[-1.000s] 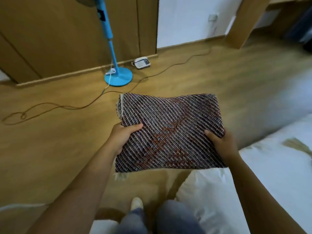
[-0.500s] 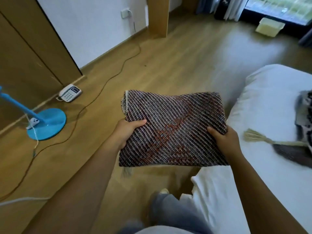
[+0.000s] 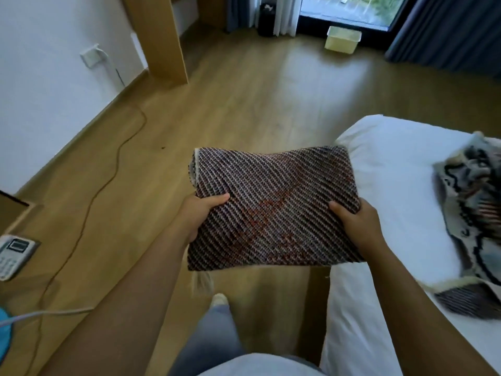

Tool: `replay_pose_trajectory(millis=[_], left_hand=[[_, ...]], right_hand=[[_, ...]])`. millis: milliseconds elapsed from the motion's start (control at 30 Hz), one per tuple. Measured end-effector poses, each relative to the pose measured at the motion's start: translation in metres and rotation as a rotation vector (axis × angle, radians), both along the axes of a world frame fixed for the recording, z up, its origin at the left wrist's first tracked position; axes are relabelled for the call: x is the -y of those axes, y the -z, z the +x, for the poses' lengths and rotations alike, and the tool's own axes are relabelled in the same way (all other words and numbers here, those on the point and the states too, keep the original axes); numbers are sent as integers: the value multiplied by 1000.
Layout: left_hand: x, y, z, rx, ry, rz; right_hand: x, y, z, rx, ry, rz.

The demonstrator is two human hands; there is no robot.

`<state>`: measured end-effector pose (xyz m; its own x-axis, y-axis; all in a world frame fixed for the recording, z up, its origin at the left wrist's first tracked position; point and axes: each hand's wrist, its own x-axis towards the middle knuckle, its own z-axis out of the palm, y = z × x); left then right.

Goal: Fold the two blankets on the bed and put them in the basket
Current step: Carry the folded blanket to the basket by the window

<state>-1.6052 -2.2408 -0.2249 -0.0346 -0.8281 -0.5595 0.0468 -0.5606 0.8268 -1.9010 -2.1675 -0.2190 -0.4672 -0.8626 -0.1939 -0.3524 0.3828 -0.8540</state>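
Observation:
A folded blanket (image 3: pixel 273 207), dark with diagonal stripes and a reddish patch, is held flat in front of me above the wooden floor. My left hand (image 3: pixel 199 213) grips its left edge, thumb on top. My right hand (image 3: pixel 355 222) grips its right edge the same way. A second blanket (image 3: pixel 479 213), grey and black patterned with a fringe, lies crumpled and unfolded on the white bed (image 3: pixel 393 164) at the right. A pale yellowish basket (image 3: pixel 343 40) stands on the floor by the window at the far end.
A brown cable (image 3: pixel 108 180) snakes across the floor on the left, near a white telephone (image 3: pixel 12 253). A wooden post (image 3: pixel 162 39) stands by the white wall. Dark curtains (image 3: pixel 447 31) hang beside the window. My legs and one foot (image 3: pixel 219 299) show below.
The view has swung rightward: the blue fan stand slid out at the left, and the bed, second blanket and basket came into view. Both hands keep the same grip on the folded blanket.

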Motion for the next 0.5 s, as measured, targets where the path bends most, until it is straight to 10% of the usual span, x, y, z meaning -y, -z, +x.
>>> replay_pose_trajectory(millis=[500], left_hand=[[389,-1,-192,9,299,55]], right_hand=[[302,12,-158,21,307,36]])
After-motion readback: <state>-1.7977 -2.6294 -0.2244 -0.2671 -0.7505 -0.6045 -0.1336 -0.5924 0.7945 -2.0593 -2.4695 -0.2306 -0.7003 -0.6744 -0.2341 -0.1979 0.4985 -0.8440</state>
